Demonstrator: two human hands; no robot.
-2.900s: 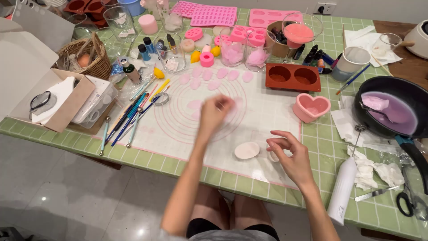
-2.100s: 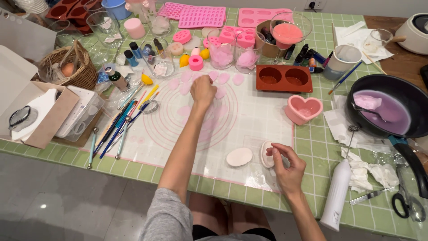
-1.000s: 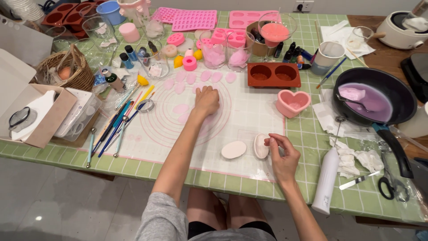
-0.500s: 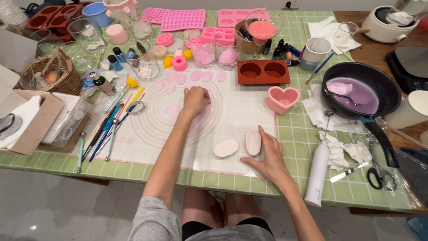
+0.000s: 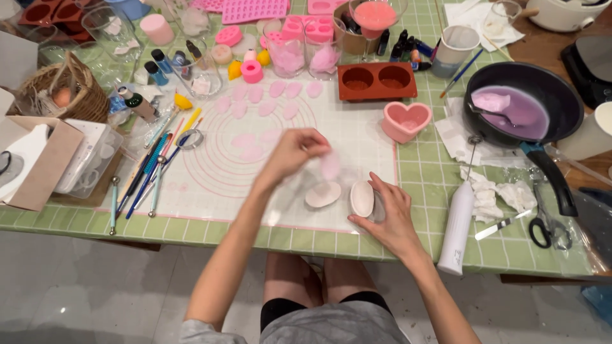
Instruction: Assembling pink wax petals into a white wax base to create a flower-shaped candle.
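My left hand (image 5: 294, 151) hovers above the white silicone mat (image 5: 210, 185) and pinches a thin pink petal (image 5: 329, 165) that hangs blurred from its fingertips. My right hand (image 5: 389, 213) rests at the mat's near edge, its fingers against an upright white oval soap piece (image 5: 361, 198). A second white oval piece (image 5: 322, 194) lies flat just left of it, below the petal. Several pale pink petals (image 5: 264, 102) lie in rows on the far part of the mat.
A pink heart mould (image 5: 406, 121) and a brown two-cup mould (image 5: 377, 80) stand right of the mat. A black pan of purple liquid (image 5: 521, 111), a white frother (image 5: 456, 228) and scissors (image 5: 545, 224) lie further right. Sculpting tools (image 5: 148, 172), a basket (image 5: 60, 95) and boxes sit left.
My left hand has come back from the far petals toward me, carrying a pink petal over the white pieces. My right hand has stayed by the upright oval piece. The view has shifted.
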